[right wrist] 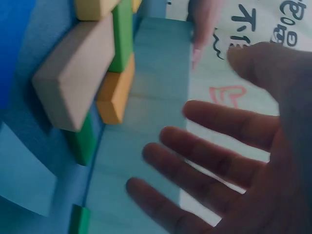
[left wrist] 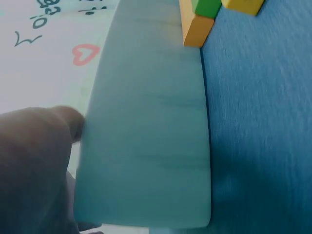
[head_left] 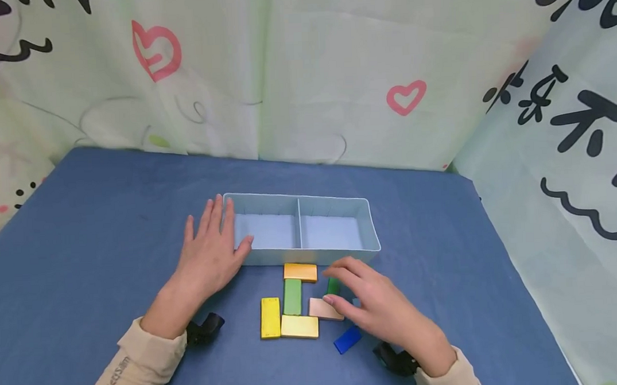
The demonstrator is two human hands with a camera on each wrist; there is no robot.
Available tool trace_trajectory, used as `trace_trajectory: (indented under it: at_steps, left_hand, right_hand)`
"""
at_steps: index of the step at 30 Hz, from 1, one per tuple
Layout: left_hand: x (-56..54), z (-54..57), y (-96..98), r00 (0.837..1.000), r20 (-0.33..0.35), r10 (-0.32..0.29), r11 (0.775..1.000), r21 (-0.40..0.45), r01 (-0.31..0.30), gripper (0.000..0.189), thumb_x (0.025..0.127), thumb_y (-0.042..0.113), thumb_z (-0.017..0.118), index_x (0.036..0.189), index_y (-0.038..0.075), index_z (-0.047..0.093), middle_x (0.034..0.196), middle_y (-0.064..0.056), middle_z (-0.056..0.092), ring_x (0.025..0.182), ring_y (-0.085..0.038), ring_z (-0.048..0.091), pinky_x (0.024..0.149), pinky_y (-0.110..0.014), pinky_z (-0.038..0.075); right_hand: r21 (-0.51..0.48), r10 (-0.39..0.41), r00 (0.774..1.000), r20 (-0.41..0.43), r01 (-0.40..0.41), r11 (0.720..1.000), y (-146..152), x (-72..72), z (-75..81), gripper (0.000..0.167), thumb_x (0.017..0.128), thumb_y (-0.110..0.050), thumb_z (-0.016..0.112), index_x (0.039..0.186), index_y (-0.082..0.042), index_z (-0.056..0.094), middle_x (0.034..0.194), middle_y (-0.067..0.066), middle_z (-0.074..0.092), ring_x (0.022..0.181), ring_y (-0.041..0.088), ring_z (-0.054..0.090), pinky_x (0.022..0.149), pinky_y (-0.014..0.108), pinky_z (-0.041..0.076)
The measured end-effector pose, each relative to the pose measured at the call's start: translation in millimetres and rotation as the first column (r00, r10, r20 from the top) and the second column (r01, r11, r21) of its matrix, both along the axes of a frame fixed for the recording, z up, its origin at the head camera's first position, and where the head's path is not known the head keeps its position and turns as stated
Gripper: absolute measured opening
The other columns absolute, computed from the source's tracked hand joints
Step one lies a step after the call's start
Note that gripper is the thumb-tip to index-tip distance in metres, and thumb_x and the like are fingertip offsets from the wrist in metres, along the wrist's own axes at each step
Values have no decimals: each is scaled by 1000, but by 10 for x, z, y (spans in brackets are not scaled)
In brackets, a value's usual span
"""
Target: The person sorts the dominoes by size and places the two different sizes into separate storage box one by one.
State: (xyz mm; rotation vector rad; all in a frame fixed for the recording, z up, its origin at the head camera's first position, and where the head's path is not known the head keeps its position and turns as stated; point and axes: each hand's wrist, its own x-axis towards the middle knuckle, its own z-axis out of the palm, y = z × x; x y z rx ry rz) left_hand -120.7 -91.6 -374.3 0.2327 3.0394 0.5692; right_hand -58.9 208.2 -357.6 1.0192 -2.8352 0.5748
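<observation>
A pale blue two-compartment box point(head_left: 337, 255) stands on the table, and both compartments look bare. My left hand point(head_left: 208, 263) lies at the box's left end with fingers extended; the left wrist view shows the thumb point(left wrist: 68, 122) by the rim. Over the blocks hovers my right hand point(head_left: 375, 304), fingers spread and holding nothing. Beneath and beside it are a beige block point(head_left: 321, 309), a partly hidden dark green block point(head_left: 333, 285) and a blue block point(head_left: 347, 340). Further left lie an orange block point(head_left: 300, 272), a light green block point(head_left: 292, 296), a cream block point(head_left: 300, 326) and a yellow block point(head_left: 270, 318).
A light blue block point(right wrist: 27, 170) and another green piece point(right wrist: 80, 222) show in the right wrist view. Blue cloth point(head_left: 108, 224) covers the table. A printed pale curtain point(head_left: 323, 60) hangs behind and along the sides. Both wrists carry black devices point(head_left: 206, 329).
</observation>
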Motion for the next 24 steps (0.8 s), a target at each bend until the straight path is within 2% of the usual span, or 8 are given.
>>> trace_trajectory:
  at_steps: [9,15,24]
  left_hand:
    - [-26,-11,-85,1000,18,22,999,28,-22,99,95,63,47,159,1,2,167,-19,3,155,-38,2,120,-65,0]
    - [-26,-28,-77,1000,0,30,999,38,-30,100,94,63,49,159,1,4,166,-23,6,154,-41,2,120,-65,1]
    - [-21,-45,-60,999,-1,39,998,45,-39,99,94,62,50,159,1,5,165,-25,9,153,-44,3,120,-65,3]
  right_hand:
    - [181,-62,994,95,44,982,-81,-3,-99,29,96,-33,65,118,-15,68,111,-2,63,95,10,60,76,32,55]
    - [175,-25,996,90,8,985,-101,27,-130,22,90,-32,73,106,-17,70,102,-3,60,84,6,49,67,24,48]
    - [158,-20,994,106,3,987,-138,63,-154,23,85,-26,79,104,-17,71,97,-5,54,83,7,46,66,22,45]
